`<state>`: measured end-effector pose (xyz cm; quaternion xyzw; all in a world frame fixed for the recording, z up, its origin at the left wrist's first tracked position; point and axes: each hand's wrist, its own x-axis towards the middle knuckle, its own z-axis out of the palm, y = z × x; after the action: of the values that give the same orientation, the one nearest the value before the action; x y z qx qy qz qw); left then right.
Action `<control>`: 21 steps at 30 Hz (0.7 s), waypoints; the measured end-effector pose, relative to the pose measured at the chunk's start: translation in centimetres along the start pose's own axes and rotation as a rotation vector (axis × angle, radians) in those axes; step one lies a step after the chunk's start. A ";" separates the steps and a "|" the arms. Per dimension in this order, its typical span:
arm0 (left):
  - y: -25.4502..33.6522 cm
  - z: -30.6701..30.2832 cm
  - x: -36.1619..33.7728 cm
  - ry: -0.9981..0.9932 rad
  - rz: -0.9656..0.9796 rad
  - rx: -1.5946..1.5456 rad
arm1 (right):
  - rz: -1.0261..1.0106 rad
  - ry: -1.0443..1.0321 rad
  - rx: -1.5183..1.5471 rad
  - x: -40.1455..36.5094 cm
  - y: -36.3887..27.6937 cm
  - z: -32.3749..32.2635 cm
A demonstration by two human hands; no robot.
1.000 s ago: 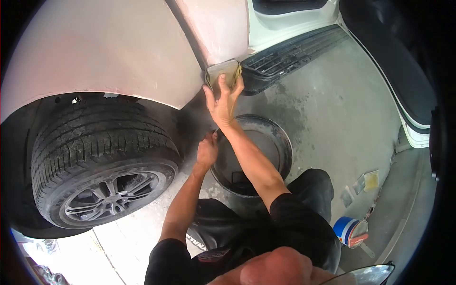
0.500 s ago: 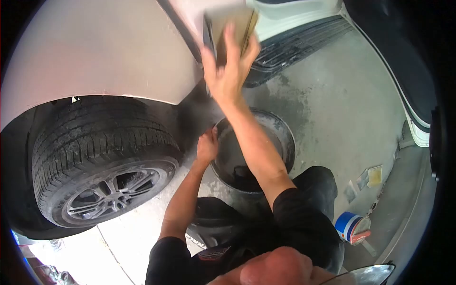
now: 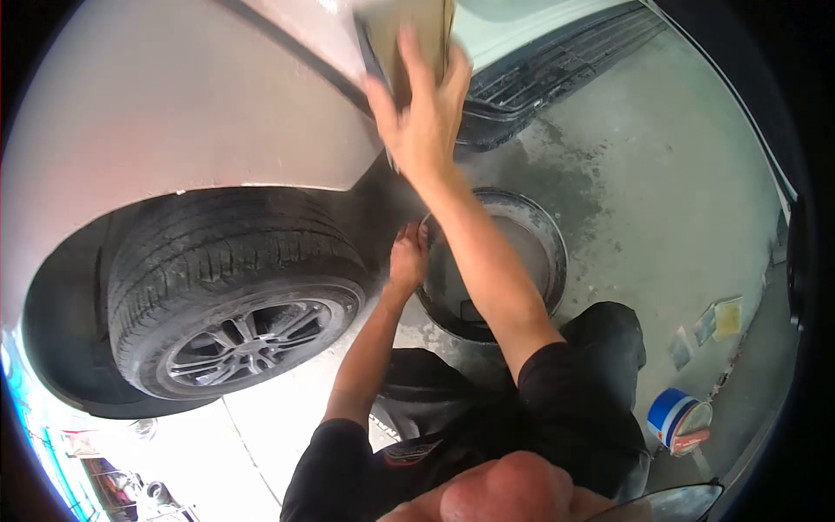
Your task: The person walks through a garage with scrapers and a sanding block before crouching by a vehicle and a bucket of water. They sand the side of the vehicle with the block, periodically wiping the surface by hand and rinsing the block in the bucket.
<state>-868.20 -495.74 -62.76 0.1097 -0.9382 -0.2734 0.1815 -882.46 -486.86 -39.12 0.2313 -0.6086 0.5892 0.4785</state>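
Note:
My right hand (image 3: 426, 130) is spread over a tan sanding block (image 3: 389, 48) with dark edges, gripping it against the pale car body panel (image 3: 252, 104) at the top. Motion blurs the fingers somewhat. Lower down, my left hand (image 3: 409, 254) has its fingers closed on the near-left rim of a round black tub (image 3: 559, 252) on the floor. Greyish liquid seems to fill the tub, with a small dark shape (image 3: 472, 311) in its lower part. My right forearm passes over the tub and hides some of it.
Left of my hands is a wheel with a black tyre (image 3: 226, 252) under the arch. A black ribbed side step (image 3: 557, 74) runs to the upper right. On the wet-stained floor at right lie several small sheets (image 3: 727, 318) and a blue-and-white can (image 3: 678, 419).
The view has shifted, so wheel, tub and can appear further right. My right hand and the sanding block sit slightly higher against the panel. My left hand stays on the tub's rim.

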 end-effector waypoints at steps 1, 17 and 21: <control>0.9 -0.5 0.3 -0.060 -0.064 -0.022 | 0.060 0.010 0.043 -2.7 1.0 0.2; 8.4 11.5 -1.5 -0.984 -0.028 0.421 | 0.922 0.390 0.457 -3.0 7.8 -16.5; 5.3 15.7 -4.6 -1.013 0.112 0.421 | 1.068 0.396 0.457 -1.8 8.4 -19.2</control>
<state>-870.89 -482.53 -73.49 -0.0517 -0.9471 -0.0882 -0.3041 -882.84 -467.64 -47.78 -0.1229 -0.3985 0.8949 0.1592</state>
